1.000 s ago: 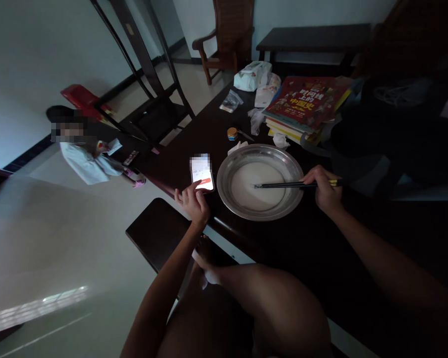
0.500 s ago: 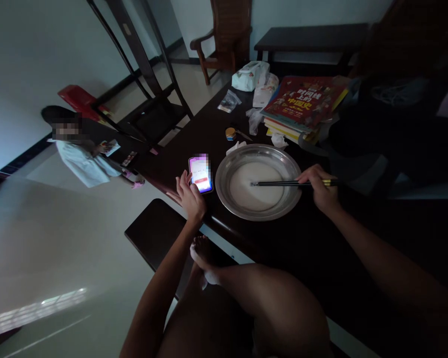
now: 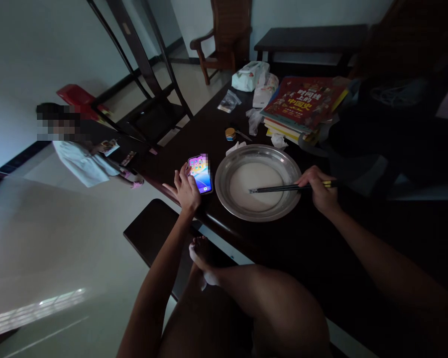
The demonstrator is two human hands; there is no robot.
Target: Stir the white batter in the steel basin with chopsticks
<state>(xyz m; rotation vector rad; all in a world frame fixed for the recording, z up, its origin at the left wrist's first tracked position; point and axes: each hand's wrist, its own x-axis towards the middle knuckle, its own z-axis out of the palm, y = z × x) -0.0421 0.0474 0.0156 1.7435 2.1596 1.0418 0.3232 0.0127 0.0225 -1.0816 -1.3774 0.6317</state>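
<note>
Lying between the hands, pan [image 3: 224, 191] holds chopsticks [image 3: 280, 188].

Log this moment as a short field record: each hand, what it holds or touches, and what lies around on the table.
left hand: open, fingers spread, at the near-left edge of the phone, whose screen is lit
right hand: grips dark chopsticks, tips down in the pan
pan: wide shallow metal pan holding a white liquid
table: dark wood
behind pan: stack of books, small round tin, tissue pack
other person: in white, on the floor to the left
</note>
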